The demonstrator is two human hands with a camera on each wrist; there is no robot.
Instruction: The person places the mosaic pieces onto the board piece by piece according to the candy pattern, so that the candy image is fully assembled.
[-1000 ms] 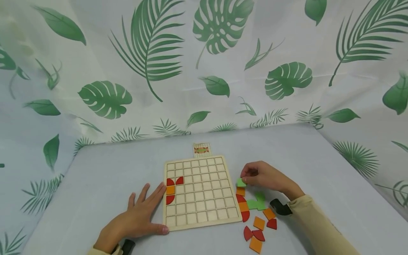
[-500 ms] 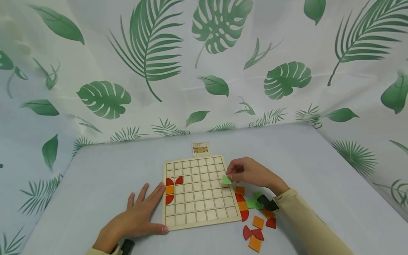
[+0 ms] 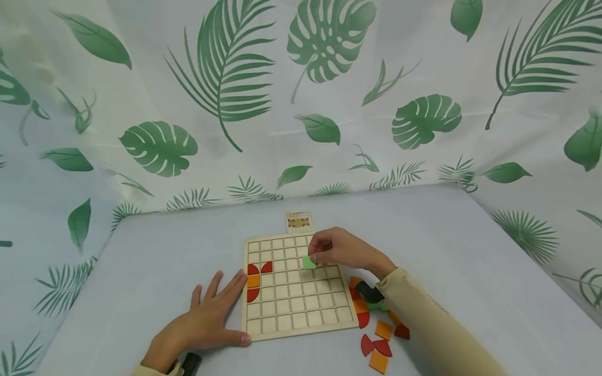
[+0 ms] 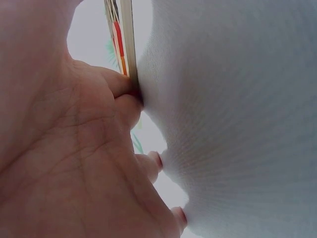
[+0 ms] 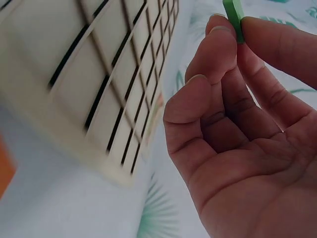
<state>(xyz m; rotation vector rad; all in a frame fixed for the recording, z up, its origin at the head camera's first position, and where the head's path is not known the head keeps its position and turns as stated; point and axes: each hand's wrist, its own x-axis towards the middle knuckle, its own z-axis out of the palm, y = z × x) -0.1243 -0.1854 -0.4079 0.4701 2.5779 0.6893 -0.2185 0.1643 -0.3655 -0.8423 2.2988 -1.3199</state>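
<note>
My right hand (image 3: 345,250) pinches a green square tile (image 3: 308,262) between thumb and fingers, over the wooden grid board (image 3: 301,318). The same green tile (image 5: 234,19) shows edge-on in the right wrist view. My left hand (image 3: 204,318) lies spread on the table with straight fingers, fingertips and thumb at the board's left edge. The left wrist view shows the fingers (image 4: 130,106) against that edge. Along the board's left column sit a red quarter-circle tile (image 3: 252,295), an orange square tile (image 3: 253,281) and another red piece above; one more red tile (image 3: 267,267) stands beside them.
A small pattern card (image 3: 299,222) lies just beyond the board's far edge. To the right of the board several loose orange tiles (image 3: 383,330) and red tiles (image 3: 367,344) are scattered. Some tiles, green ones among them, are partly hidden under the right wrist and its black band (image 3: 369,292).
My right hand has carried the green tile leftward from the pile beside the board to over the board's upper middle. The left hand stays in place.
</note>
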